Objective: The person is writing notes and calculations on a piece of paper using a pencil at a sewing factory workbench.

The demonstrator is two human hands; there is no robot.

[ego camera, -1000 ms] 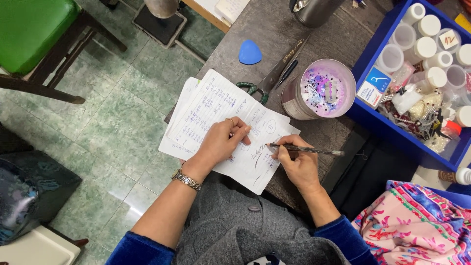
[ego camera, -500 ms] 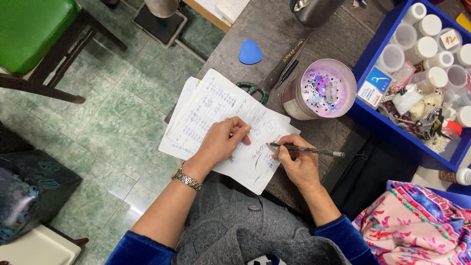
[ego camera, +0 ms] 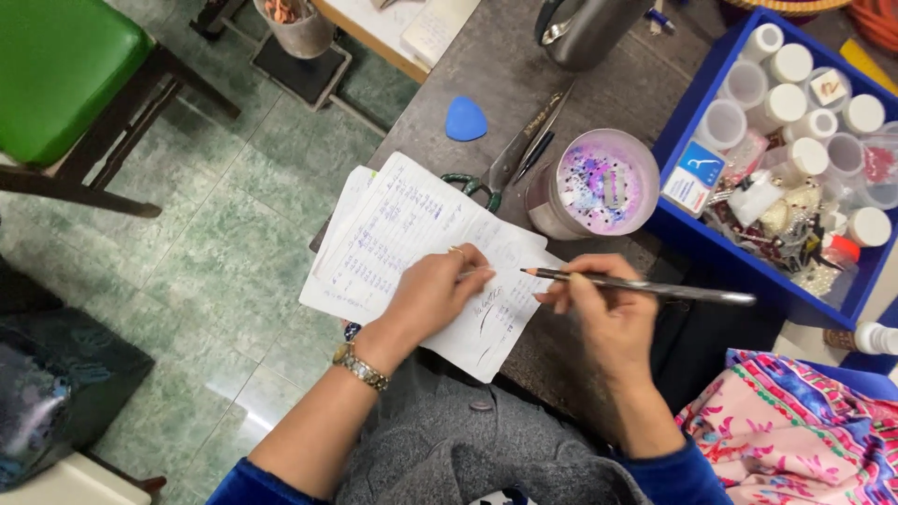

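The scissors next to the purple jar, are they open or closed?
Closed. The scissors lie flat on the table with both blades together in one line.

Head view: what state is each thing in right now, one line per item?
Left hand: flat on the paper sheets, pinning them.
Right hand: fingers closed on the pencil.
Pencil: lifted, tip over the sheets.
Paper sheets: stacked, overhanging the table edge.
Scissors: lying on the table, blades shut.
Round container: upright, lid on.
Blue bin: open, full of small jars.
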